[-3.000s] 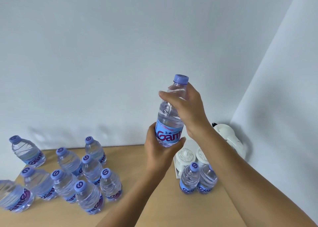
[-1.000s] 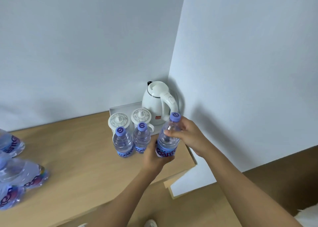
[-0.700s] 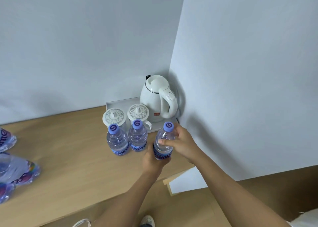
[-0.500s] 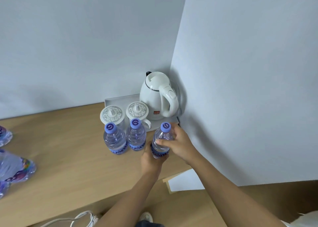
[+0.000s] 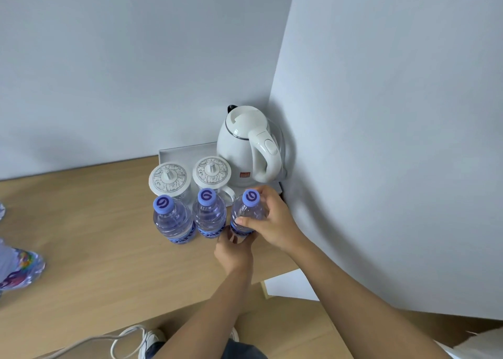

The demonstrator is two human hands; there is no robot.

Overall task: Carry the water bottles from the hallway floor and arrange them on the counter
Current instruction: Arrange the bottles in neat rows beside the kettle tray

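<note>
Head cam looks down at the corner of a wooden table [image 5: 95, 250] where 3 bottles with purple caps stand upright in a row. The right bottle [image 5: 246, 215] is the one being handled: the right hand [image 5: 268, 222] grips its upper body with fingers wrapped round it just under the cap, and the left hand [image 5: 234, 250] holds it low near the base, fingers curled at the label. It sits near the table's right end, close to the wall, and looks like it's on the table, though the base is hidden by the hands. The middle bottle [image 5: 209, 214] is just beside it, and the left bottle [image 5: 172, 220] is next to that, all pretty snug.

Right behind the row is a white tray [image 5: 185, 152] with 2 lidded cups [image 5: 168, 179] and a white kettle [image 5: 245, 146] tucked in the corner. At the far left edge part of another bottle [image 5: 19, 270] shows, blurry. A white cable [image 5: 103, 341] and a shoe [image 5: 152, 341] are down on the floor.
</note>
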